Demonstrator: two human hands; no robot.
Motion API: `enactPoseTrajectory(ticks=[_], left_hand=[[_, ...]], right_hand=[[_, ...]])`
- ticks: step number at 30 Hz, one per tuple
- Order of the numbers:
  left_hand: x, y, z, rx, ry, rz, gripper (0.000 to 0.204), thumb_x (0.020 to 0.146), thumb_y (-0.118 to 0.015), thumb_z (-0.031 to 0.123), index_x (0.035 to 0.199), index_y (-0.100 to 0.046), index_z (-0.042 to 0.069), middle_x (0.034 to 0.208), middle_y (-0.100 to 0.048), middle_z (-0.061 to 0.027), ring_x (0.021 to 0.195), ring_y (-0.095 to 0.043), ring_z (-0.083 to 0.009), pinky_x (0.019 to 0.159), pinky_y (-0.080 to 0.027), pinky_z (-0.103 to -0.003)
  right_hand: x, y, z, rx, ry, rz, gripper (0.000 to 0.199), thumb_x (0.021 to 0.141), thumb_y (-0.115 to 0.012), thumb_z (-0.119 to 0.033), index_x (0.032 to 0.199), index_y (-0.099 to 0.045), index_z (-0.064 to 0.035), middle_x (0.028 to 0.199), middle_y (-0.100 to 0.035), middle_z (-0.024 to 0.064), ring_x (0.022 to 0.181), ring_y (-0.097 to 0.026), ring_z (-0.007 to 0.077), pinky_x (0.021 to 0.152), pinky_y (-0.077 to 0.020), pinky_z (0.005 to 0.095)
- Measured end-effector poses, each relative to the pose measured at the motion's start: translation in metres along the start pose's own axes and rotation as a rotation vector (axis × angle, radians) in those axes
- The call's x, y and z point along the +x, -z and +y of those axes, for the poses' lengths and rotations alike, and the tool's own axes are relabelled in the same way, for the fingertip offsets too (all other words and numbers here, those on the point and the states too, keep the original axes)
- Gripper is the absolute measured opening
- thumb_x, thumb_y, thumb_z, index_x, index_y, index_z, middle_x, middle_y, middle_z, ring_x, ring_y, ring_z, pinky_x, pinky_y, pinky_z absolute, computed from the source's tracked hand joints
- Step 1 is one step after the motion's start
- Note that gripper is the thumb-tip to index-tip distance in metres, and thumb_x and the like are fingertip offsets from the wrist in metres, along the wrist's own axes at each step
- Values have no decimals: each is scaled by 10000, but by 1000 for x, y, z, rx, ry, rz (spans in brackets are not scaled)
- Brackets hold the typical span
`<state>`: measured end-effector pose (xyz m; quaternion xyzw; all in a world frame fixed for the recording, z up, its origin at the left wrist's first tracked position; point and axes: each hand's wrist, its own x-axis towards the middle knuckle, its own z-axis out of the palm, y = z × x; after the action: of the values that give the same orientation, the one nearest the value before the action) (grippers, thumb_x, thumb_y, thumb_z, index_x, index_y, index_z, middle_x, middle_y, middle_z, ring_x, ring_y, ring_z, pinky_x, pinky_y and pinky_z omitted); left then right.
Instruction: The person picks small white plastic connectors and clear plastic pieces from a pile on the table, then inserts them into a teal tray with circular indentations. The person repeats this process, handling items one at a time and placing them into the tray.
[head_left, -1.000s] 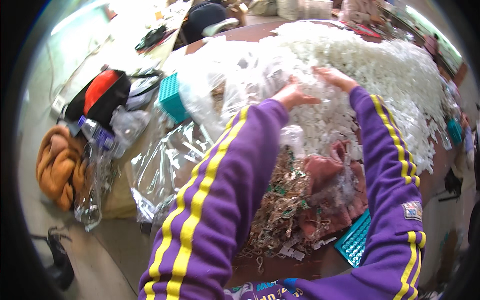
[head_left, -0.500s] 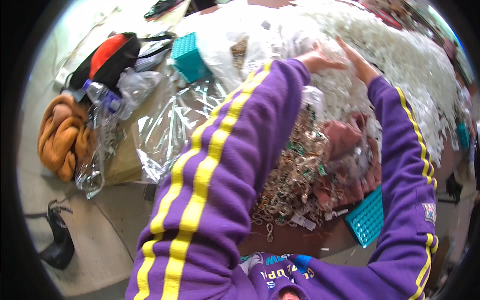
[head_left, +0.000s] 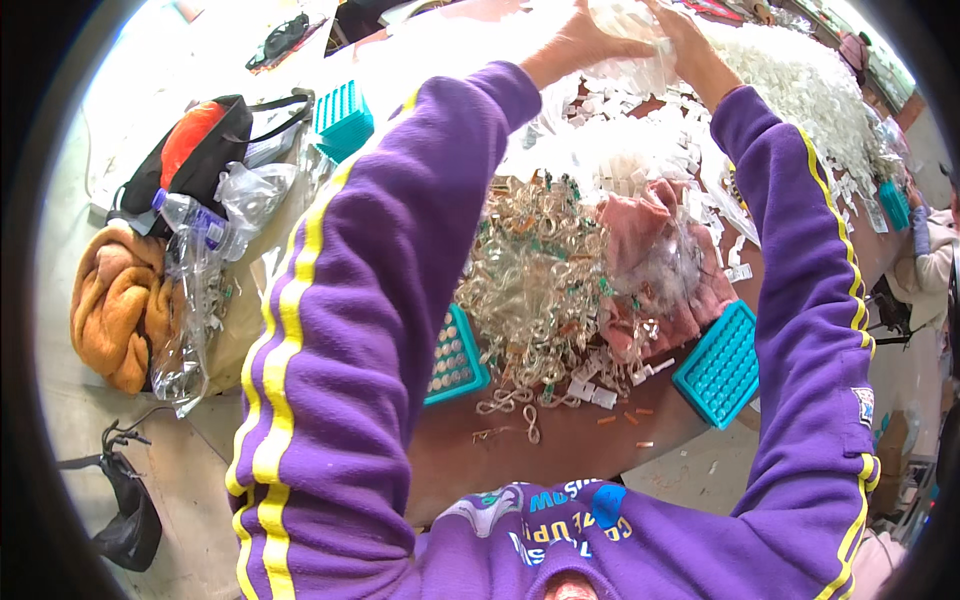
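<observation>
Tracking across from my remote seat, I've got a folded orange-brown fleecy cloth (head_left: 115, 310) at the left, then a black fabric bag (head_left: 232, 140) showing bright red-orange material, with a clear plastic bottle with a purple label (head_left: 200, 222) lying just below it. Next, a stack of teal ridged plastic trays (head_left: 342, 118), and my left sleeve sweeps up past it, purple with yellow stripes. Close by that sleeve, partly covered, is a teal tray with pale round pieces (head_left: 455, 362), on the reddish-brown bench (head_left: 570, 435). Then a tangled heap of beige cords with green bits (head_left: 540, 270)!

Up top, my left hand (head_left: 582, 42) is clamped on a whitish translucent plastic bundle (head_left: 640, 65), high above the heap at the frame's upper edge, and my right hand (head_left: 692, 52) grips its other side; some fingertips are cut off. Below them, a crumpled dusty-pink cloth (head_left: 640, 235) touches the heap, a teal dimpled tray (head_left: 718, 365) sits just beside it, and loose white plastic pieces (head_left: 800, 100) spread out to the right. Far right, another person's pale sleeve (head_left: 925, 265).
</observation>
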<state>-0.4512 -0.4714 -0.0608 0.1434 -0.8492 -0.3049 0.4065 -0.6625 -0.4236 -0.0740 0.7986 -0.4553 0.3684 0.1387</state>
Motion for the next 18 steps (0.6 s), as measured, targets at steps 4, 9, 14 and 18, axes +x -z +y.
enactPoseTrajectory(ticks=[4,9,14,18], left_hand=[[-24,35,24,-43,24,81,1077,653,-896,357,1423,-269,-60,1354,-472,-223,1257,-485,-308,1058,-407,-387],[-102,86,67,36,88,34,1193,646,-895,417,1456,-168,-70,1352,-462,-248,1269,-474,-313,1060,-407,-374],[-185,95,83,65,211,165,1309,552,-902,537,1439,-194,-115,1364,-420,-317,1267,-463,-392,1056,-404,-428],[-230,78,64,224,149,261,1247,581,-906,440,1453,-185,-83,1378,-379,-289,1305,-403,-375,1092,-353,-436]], right_hand=[[20,11,-65,-34,164,110,689,799,-518,11,1467,-352,11,1347,-549,207,1238,-537,333,1068,-396,397],[33,-4,-169,168,166,102,661,840,-486,7,1482,-324,11,1390,-519,211,1289,-505,327,1113,-350,395],[27,-29,-262,279,-671,-10,462,951,-547,-254,1407,-490,-207,1330,-589,90,1197,-560,222,1046,-410,334],[0,-52,-283,251,-703,74,454,927,-558,-486,1243,-642,-170,1254,-627,111,1148,-590,278,980,-444,375]])
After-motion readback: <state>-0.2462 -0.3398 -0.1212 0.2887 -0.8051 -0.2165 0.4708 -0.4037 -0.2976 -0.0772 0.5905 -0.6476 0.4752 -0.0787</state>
